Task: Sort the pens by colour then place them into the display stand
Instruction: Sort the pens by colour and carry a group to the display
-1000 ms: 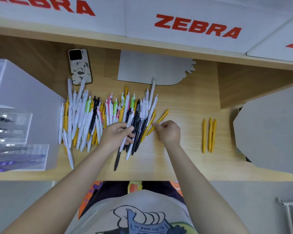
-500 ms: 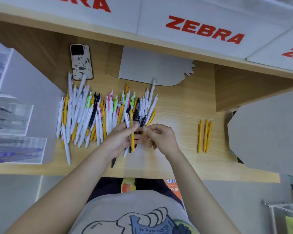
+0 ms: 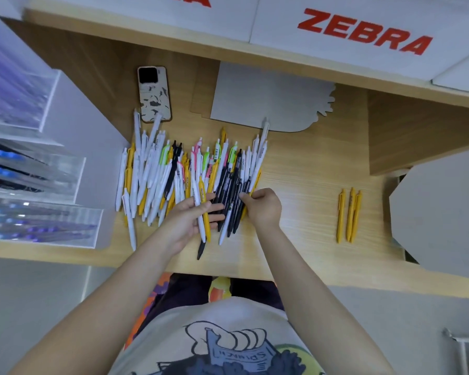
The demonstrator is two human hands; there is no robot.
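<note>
The left hand (image 3: 190,220) cradles a yellow pen (image 3: 204,209) and a white pen (image 3: 198,209), clear of the pile (image 3: 173,174). The right hand (image 3: 263,207) pinches another pile pen; colour unclear. Three sorted yellow pens (image 3: 348,215) lie apart on the tabletop (image 3: 303,185).

"ZEBRA" in red capitals on the white panel (image 3: 336,36) above the shelf edge, top right. A second red word on the next panel (image 3: 146,9) to the left is cut off by the frame, unreadable. Shirt (image 3: 228,347) print shows a newspaper with upside-down lettering, reads roughly "SPINK!!". Pen (image 3: 202,194) barrel print is too small to read.
</note>
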